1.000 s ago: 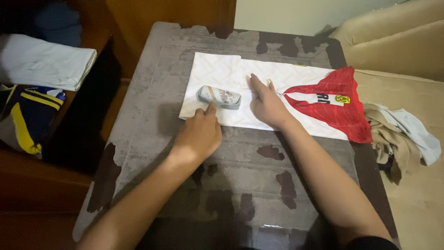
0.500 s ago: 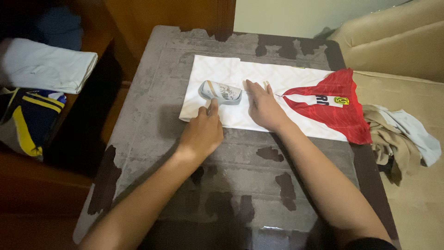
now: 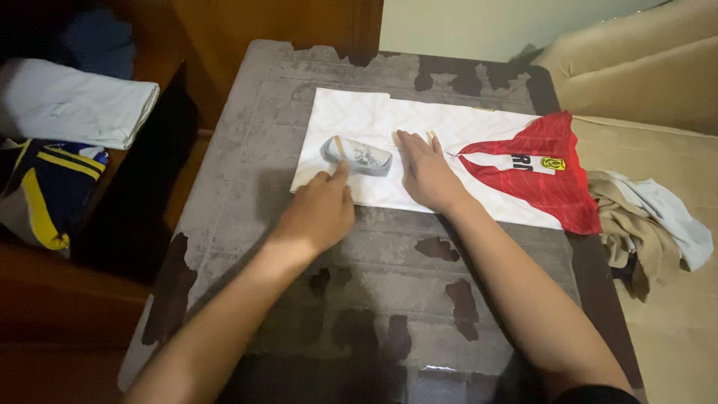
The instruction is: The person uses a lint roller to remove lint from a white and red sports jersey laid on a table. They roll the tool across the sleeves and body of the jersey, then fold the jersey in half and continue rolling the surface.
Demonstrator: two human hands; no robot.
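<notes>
Table [image 3: 247, 187]: grey top, worn patches with dark underlayer showing, takes up most of the head view. It's your work surface.

Jersey [image 3: 449, 150]: white with a red section and a small badge, spread flat across the far half of the table, long axis left to right. Red end reaches the right edge, next to the beige sofa [image 3: 636, 67]. Flat and stretched like that, it looks held for smoothing or folding, judging by the pose only.

Pile of beige and white cloth [image 3: 643, 224]: crumpled off the table's right edge, clear of your hands. Folded white cloth [image 3: 75, 112] and a dark blue and yellow garment [image 3: 37, 187] lie to the left, well apart.

Your right hand [image 3: 426, 168]: palm down on the white part of the jersey, fingers straight and together, pointing away from you. Released, gripping nothing, just pinning the fabric so it can't slide.

Your left hand [image 3: 318, 213]: forearm comes in diagonally from bottom left, hand loosely curled, fingertips touching the near side of the small object. Not clenched around it; contact only.

Small grey-white object [image 3: 357, 155]: oblong, lies on the jersey's white end just left of your right hand. Can't tell what it is.
</notes>
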